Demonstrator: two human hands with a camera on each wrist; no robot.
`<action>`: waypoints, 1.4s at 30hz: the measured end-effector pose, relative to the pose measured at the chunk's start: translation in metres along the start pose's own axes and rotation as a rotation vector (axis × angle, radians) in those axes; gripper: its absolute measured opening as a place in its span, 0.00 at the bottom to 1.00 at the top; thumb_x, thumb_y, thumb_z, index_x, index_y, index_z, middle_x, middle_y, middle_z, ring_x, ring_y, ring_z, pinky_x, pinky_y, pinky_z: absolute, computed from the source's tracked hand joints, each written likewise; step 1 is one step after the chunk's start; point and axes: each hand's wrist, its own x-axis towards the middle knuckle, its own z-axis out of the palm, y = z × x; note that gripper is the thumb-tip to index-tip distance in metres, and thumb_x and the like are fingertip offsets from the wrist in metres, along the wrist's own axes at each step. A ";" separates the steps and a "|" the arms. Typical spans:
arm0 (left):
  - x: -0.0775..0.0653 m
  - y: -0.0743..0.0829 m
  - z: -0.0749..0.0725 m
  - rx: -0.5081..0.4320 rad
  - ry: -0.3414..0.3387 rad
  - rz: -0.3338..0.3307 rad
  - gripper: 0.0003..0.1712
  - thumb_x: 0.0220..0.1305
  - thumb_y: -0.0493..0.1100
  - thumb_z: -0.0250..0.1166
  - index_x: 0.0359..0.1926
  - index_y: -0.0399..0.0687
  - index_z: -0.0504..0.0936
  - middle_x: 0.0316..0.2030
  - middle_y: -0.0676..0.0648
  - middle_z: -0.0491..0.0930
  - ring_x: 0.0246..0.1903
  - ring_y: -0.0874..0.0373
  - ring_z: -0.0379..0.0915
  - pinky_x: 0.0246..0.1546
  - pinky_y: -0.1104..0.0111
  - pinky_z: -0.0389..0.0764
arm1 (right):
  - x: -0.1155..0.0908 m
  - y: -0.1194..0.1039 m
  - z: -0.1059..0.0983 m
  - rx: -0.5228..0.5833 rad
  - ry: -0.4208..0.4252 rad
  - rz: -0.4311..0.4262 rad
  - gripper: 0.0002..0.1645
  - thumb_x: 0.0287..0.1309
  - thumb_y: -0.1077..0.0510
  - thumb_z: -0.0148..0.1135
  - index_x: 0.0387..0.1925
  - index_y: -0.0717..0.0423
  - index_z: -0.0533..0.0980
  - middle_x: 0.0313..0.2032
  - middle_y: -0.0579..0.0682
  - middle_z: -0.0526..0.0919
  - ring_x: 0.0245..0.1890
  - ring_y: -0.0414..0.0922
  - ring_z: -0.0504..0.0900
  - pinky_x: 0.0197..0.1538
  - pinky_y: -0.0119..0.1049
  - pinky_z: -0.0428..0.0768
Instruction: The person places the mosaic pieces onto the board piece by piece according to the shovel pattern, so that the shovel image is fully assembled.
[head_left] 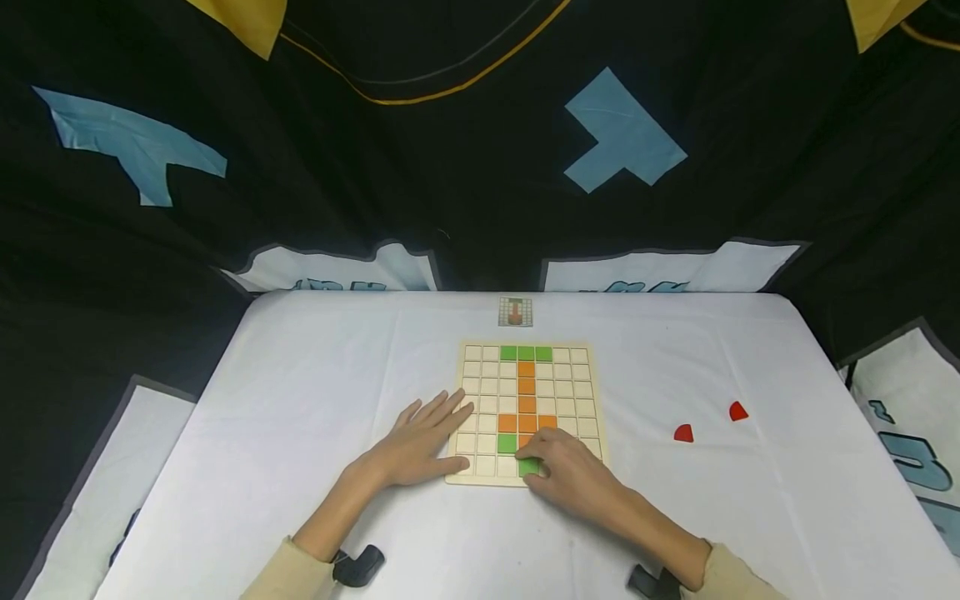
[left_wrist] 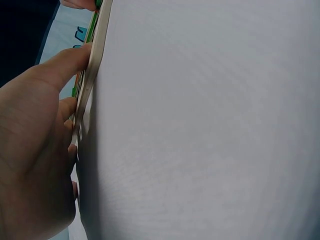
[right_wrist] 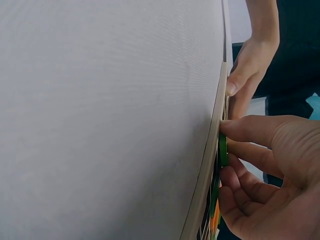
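Observation:
A square wooden grid board (head_left: pixel 453 479) lies on the white table. Green squares fill three cells along its far edge, and an orange column (head_left: pixel 527 386) runs down the middle, widening to three cells. Another green square (head_left: pixel 507 443) sits lower, left of the column. My left hand (head_left: pixel 416 446) rests with fingers spread on the board's left edge, thumb near the close corner. At the near row my right hand (head_left: pixel 573 475) pinches a green square tile (right_wrist: pixel 223 150) between thumb and fingers, low at the board's surface. Part of the near-right board is hidden beneath this hand.
Two small red quarter-round pieces (head_left: pixel 683 433) lie on the table to the right. Beyond the board is a small card (head_left: pixel 515 312) with a grid picture. A black curtain with blue patches (head_left: pixel 626 129) hangs behind the white-covered table (head_left: pixel 315 358).

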 end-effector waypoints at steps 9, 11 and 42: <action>0.000 0.000 -0.002 0.002 -0.010 0.003 0.48 0.68 0.67 0.56 0.79 0.51 0.53 0.79 0.47 0.42 0.77 0.48 0.35 0.71 0.45 0.38 | 0.000 0.004 0.001 -0.052 0.048 -0.030 0.15 0.46 0.64 0.72 0.40 0.55 0.86 0.39 0.44 0.84 0.41 0.40 0.79 0.47 0.37 0.80; 0.000 0.000 -0.002 0.002 -0.014 0.001 0.48 0.68 0.68 0.56 0.79 0.52 0.52 0.79 0.48 0.41 0.77 0.49 0.34 0.72 0.45 0.37 | 0.000 0.006 0.000 -0.044 0.057 -0.016 0.15 0.47 0.63 0.73 0.41 0.54 0.86 0.39 0.43 0.84 0.42 0.39 0.79 0.48 0.37 0.79; -0.001 0.001 -0.002 -0.015 -0.014 0.008 0.47 0.68 0.67 0.56 0.79 0.51 0.52 0.79 0.48 0.40 0.77 0.49 0.34 0.71 0.45 0.36 | -0.093 0.103 -0.091 -0.001 0.371 0.398 0.15 0.56 0.60 0.73 0.47 0.57 0.85 0.43 0.52 0.84 0.37 0.48 0.81 0.35 0.28 0.77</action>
